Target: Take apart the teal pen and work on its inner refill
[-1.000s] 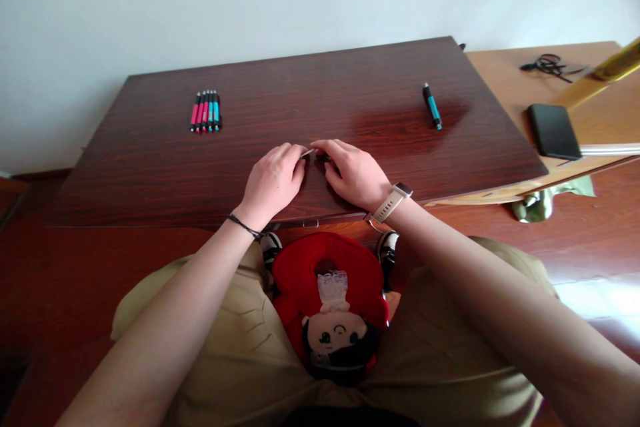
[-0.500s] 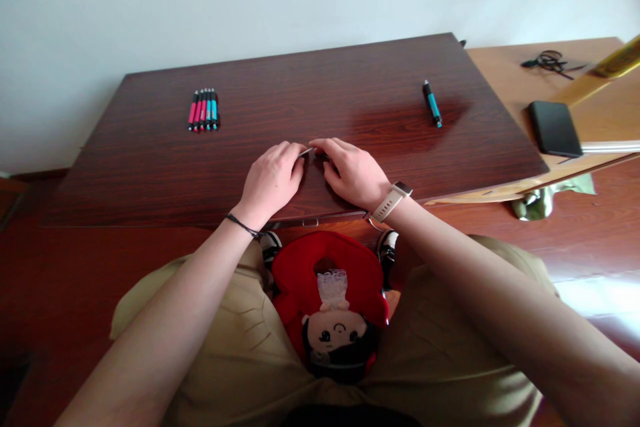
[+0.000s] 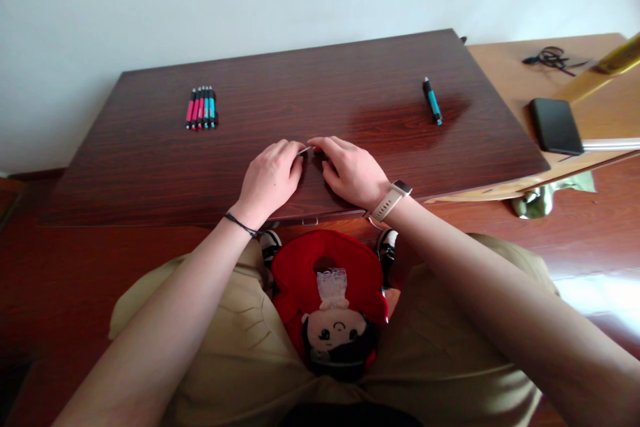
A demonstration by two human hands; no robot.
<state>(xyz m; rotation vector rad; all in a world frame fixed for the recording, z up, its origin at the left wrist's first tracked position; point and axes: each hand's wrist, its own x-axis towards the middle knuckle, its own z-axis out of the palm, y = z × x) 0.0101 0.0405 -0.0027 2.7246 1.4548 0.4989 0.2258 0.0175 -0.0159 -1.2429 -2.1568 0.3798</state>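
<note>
**Both hands pinched on a small pen part at the table's near middle**

Almost nothing has moved since the earlier frames: the view has tipped slightly, so the table (image 3: 150,167) sits a touch higher in the picture, while both hands keep the same pose.

The dark wooden table spans the view, with a lighter wooden surface (image 3: 505,73) to its right carrying a black flat device (image 3: 556,125) and a coil of black cable (image 3: 550,57). A red plush doll (image 3: 330,300) lies in the person's lap.

At the near middle of the table, the left hand (image 3: 270,177) and right hand (image 3: 350,172) meet, fingers curled and clenched from either side on a thin pen piece (image 3: 311,151), of which only a pale sliver shows between the fingertips. Judging by this, the step in hand is joining or parting a pen's pieces; the next move likely calls for a steady pinch and a straight push or pull along its axis.

A row of pink and teal pens (image 3: 201,107) lies far left; a single teal pen (image 3: 433,101) lies well apart, far right.
</note>
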